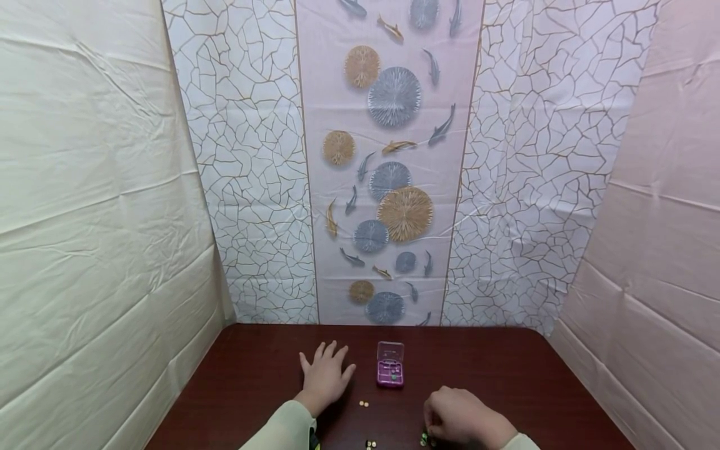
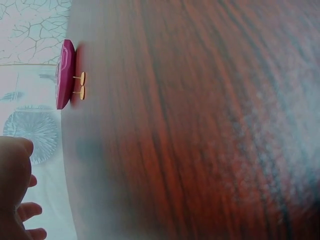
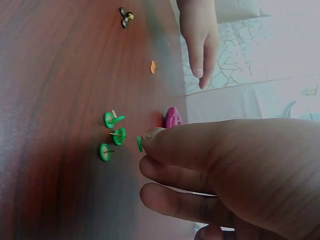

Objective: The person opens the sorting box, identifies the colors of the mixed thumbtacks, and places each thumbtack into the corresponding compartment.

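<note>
The green thumbtack (image 3: 140,144) sits at the tip of the thumb of the right hand (image 1: 458,414), apparently pinched there against a finger; the forefinger's exact contact is hidden, and the other fingers are bent inward beside it. Just left of and nearer than these fingertips lie three more green tacks (image 3: 120,136), close together on the dark red table (image 1: 253,359). The step in hand looks like taking one green tack out of this small group, and the next move calls for a secure pinch and a straight lift, keeping the skin off the point and the neighbours undisturbed. Farther left, at the near edge, is a cluster of gold and black tacks (image 3: 124,22); beyond it a pair of gold tacks (image 1: 366,404) lies apart from both hands. The left hand (image 1: 325,378), farther off on the left, is palm down with fingers straight and spread, holding nothing; whether it touches the table I cannot tell. Between the hands and farther away stands the purple case (image 1: 390,383), its clear lid (image 1: 390,351) raised on the far side, with something green inside toward the right.
</note>
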Demonstrator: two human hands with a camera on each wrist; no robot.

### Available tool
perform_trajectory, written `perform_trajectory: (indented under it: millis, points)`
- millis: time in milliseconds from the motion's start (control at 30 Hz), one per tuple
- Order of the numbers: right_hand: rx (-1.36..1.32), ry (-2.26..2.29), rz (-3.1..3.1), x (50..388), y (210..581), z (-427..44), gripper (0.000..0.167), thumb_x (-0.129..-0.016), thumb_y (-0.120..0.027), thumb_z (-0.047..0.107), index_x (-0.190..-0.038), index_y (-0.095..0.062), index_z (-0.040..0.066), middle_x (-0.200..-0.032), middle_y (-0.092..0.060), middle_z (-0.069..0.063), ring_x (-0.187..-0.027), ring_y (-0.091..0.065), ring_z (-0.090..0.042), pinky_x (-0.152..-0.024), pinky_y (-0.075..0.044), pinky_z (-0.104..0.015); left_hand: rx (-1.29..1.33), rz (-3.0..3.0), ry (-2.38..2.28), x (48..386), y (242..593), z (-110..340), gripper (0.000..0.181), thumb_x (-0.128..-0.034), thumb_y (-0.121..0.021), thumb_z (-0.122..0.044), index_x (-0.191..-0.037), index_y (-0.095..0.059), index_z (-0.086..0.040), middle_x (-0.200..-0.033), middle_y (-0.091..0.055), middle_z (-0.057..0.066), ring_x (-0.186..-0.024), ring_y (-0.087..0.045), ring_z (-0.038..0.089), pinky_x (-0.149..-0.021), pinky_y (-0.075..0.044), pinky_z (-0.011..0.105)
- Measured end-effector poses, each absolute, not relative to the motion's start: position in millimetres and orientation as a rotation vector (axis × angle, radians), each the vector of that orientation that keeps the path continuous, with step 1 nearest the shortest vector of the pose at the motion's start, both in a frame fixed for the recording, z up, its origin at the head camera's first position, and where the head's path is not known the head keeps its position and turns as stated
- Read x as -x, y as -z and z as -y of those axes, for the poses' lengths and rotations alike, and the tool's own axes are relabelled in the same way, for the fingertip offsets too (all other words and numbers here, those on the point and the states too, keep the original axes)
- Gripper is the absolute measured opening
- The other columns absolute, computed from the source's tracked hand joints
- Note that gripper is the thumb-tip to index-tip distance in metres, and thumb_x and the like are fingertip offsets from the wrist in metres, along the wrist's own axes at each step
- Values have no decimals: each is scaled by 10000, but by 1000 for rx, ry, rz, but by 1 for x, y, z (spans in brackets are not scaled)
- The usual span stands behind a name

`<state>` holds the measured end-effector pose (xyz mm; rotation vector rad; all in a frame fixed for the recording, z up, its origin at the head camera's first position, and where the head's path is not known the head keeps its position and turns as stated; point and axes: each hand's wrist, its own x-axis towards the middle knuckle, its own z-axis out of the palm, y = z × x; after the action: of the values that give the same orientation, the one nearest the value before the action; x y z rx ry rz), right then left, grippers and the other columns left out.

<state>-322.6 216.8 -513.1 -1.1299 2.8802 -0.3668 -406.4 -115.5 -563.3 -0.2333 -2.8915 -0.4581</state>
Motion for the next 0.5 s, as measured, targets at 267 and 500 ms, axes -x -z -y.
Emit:
perform_trajectory:
  millis: [267, 500]
  points:
    - [1082, 393, -2922, 329, 498, -218, 275, -934, -858, 185, -776, -670, 310, -703, -533, 226, -603, -484, 13, -550, -453, -273, 227, 2902, 455, 405, 559, 114, 559, -1095, -638, -519, -1569, -632, -222, -1673, -497, 127, -1587, -365, 436, -1179, -111, 878]
    - [1032, 475, -3041, 343, 495, -216, 243, -925, -834, 151, -798, -698, 307, -740, -569, 241, -635, -517, 8, -559, -478, -323, 222, 2904, 446, 405, 559, 115, 559, -1097, -634, -524, -1568, -632, -222, -1665, -505, 129, -1580, -374, 442, -1177, -114, 880]
